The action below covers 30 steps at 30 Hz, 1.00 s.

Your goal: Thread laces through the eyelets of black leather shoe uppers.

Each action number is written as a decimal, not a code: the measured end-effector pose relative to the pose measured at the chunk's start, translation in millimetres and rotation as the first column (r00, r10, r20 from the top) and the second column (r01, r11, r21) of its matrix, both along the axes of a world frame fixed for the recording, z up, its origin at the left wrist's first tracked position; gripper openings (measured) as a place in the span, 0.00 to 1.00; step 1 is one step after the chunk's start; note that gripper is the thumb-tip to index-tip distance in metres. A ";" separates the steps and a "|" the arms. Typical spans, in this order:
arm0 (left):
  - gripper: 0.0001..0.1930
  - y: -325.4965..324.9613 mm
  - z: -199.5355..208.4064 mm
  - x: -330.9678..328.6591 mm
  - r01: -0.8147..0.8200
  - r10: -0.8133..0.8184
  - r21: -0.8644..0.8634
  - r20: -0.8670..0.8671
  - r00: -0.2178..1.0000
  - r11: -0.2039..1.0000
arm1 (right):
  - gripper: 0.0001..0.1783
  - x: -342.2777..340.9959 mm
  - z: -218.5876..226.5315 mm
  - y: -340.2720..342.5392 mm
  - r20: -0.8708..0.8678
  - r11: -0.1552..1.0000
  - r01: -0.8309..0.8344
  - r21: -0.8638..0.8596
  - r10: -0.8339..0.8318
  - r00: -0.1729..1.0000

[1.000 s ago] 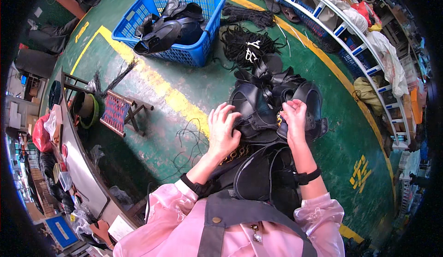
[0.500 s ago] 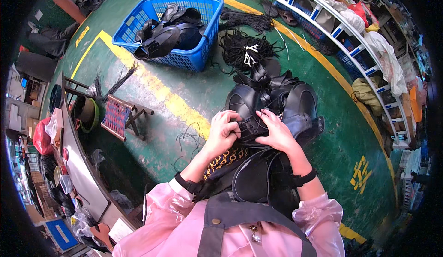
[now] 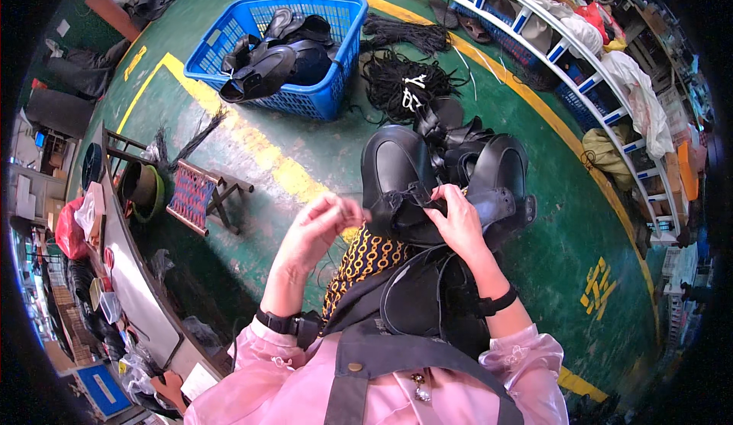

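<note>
A black leather shoe (image 3: 395,167) rests over my lap, its toe pointing away from me and dark laces bunched at its opening. My right hand (image 3: 458,223) pinches the shoe's edge at the lacing, thumb and forefinger together. To the left of the shoe, apart from it, my left hand (image 3: 317,230) is closed in a pinch. Its fingertips are slightly blurred, and whatever they hold is too fine to make out. A second black shoe (image 3: 500,169) lies just right of the first, its eyelets visible.
Several black shoes fill a blue plastic basket (image 3: 324,93). Bundles of black laces (image 3: 405,81) lie beyond the shoes on the green floor. A folding stool (image 3: 192,196) and a workbench (image 3: 134,265) stand at left. A white rack (image 3: 569,62) curves along the right.
My left hand has drawn away from the shoe to the left and closed. The shoe now shows more of its toe, tipped further away. My right hand stays at the lacing.
</note>
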State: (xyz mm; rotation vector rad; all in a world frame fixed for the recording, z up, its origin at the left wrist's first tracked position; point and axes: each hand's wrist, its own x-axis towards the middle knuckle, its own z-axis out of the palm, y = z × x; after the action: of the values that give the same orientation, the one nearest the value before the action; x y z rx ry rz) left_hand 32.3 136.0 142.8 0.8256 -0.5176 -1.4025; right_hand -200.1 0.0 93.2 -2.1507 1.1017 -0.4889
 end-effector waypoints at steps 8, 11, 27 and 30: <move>0.13 -2.8 8.6 15.3 -0.007 0.005 0.201 0.007 1.000 0.980 | 0.12 0.8 4.1 4.3 0.126 1.000 0.029 -0.010 -0.028 0.992; 0.11 -9.9 -2.9 15.5 -0.139 0.143 0.036 -0.353 0.925 0.990 | 0.12 4.8 4.9 6.7 0.090 0.996 0.081 -0.026 -0.078 0.993; 0.17 18.9 35.0 -26.7 0.679 -0.676 0.059 0.189 0.712 0.731 | 0.10 1.7 -5.7 -0.8 0.165 0.982 0.188 0.006 -0.187 0.968; 0.26 14.8 87.1 -5.9 0.435 -0.222 -0.764 0.375 0.900 0.477 | 0.10 1.9 -4.3 -2.7 0.170 0.982 0.189 0.019 -0.189 0.967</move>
State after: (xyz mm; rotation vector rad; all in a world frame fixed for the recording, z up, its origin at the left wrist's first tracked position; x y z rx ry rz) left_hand 26.4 150.8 229.8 0.0584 -1.4732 -1.1762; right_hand -198.2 -2.7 88.9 -1.9688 1.2138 -0.7449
